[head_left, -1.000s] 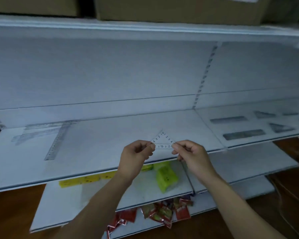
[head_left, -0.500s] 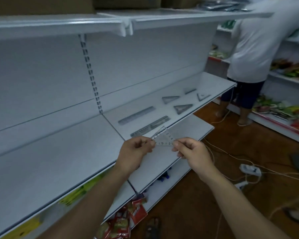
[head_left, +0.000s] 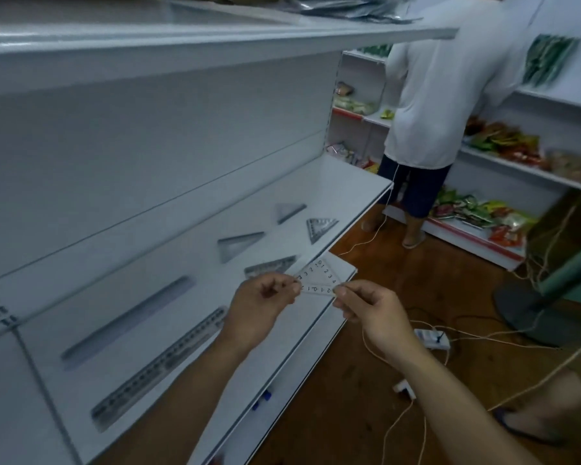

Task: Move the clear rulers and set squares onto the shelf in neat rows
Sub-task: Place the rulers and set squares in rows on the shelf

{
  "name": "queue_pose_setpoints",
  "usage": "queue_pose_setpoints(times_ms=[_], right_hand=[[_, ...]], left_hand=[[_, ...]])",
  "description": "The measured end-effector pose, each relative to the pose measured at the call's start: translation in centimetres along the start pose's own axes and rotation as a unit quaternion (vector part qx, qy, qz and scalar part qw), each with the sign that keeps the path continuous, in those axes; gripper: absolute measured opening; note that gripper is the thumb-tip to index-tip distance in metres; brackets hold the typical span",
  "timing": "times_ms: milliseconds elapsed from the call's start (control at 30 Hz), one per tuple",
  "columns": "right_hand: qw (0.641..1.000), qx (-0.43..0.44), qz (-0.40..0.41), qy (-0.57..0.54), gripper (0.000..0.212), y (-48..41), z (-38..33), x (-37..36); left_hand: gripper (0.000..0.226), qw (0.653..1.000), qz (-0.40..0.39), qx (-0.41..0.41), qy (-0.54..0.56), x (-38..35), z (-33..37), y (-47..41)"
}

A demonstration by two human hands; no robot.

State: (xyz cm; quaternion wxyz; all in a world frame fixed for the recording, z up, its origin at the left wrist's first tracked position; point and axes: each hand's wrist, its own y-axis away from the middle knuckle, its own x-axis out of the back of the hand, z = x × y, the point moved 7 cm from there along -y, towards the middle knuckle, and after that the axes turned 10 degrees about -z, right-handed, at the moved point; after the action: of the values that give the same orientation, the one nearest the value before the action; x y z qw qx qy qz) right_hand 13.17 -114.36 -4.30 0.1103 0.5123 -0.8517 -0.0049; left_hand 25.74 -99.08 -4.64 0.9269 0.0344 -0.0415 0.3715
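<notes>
Clear set square [head_left: 317,278] pinched by both hands | over shelf edge [head_left: 351,220]

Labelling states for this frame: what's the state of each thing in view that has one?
held set square: in the air, pinched at two corners
left hand: pinching its left corner
right hand: pinching its right corner
back ruler: flat on shelf
front ruler: flat on shelf, apart from back ruler
four shelved set squares: flat, untouched, two rows
</notes>
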Motion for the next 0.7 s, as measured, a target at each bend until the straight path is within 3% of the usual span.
queue_pose_setpoints(times_ms=[233, 433, 700], right_hand=[[1.000, -0.005, 0.026, -0.009, 0.011, -7.0, 0.4, 5.9], [0.999, -0.002, -0.025, 0.021, 0.011, -12.6, 0.4, 7.4], [0.987, 0.026, -0.149, 0.048, 0.011, -22.9, 0.9, 8.3]], left_hand=[[0.006, 0.998, -0.026, -0.008, -0.048, -3.4, 0.6, -9.1], [0.008, 0.996, 0.005, 0.004, -0.092, -2.9, -0.1, -13.0], [0.026, 0.972, 0.138, 0.002, -0.191, -2.4, -1.2, -17.1]])
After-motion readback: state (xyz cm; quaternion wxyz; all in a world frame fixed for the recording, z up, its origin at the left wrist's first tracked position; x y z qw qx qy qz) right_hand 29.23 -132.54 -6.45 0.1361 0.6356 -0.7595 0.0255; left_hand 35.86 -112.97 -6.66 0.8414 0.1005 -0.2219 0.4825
